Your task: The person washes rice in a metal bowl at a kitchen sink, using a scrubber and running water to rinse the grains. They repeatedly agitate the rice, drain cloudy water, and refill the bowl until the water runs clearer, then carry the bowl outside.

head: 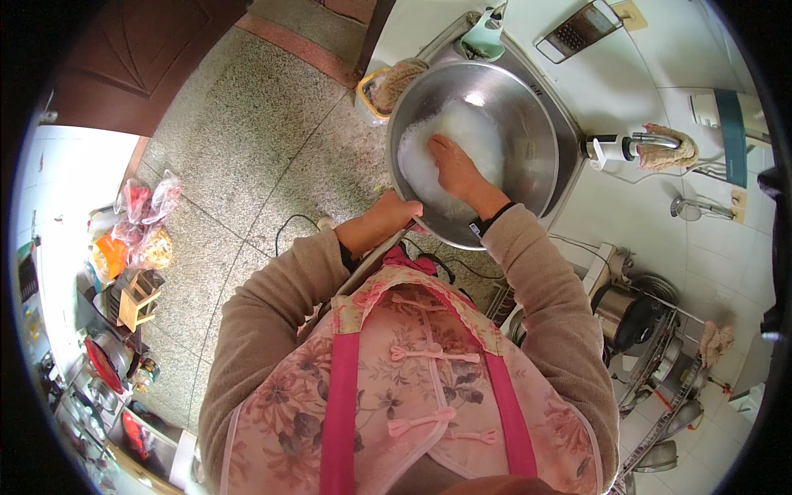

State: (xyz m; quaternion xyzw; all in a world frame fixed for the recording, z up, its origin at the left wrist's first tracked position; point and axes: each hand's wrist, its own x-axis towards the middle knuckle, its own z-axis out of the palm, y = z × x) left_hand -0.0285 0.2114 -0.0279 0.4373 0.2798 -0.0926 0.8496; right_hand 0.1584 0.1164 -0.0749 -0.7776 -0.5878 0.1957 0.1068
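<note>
A large stainless steel basin [535,145] is tilted over the corner of a sink [566,139], with cloudy white liquid [476,133] and some froth pooled in its lower side. My left hand [396,210] grips the near left rim, thumb over the edge. Inside the basin, my right hand [458,170] reaches over the liquid, its fingertips at the surface or just under it. Whether those fingers hold anything is hidden from me. What lies beneath the liquid cannot be made out.
A tap [609,150] with a cloth on its spout juts in from the right. Beyond the basin are a pale green holder [484,40] and a yellow-rimmed tub [370,102]. A dish rack [656,377] with pans stands right; bagged goods [139,216] and a wooden stool [137,301] are left.
</note>
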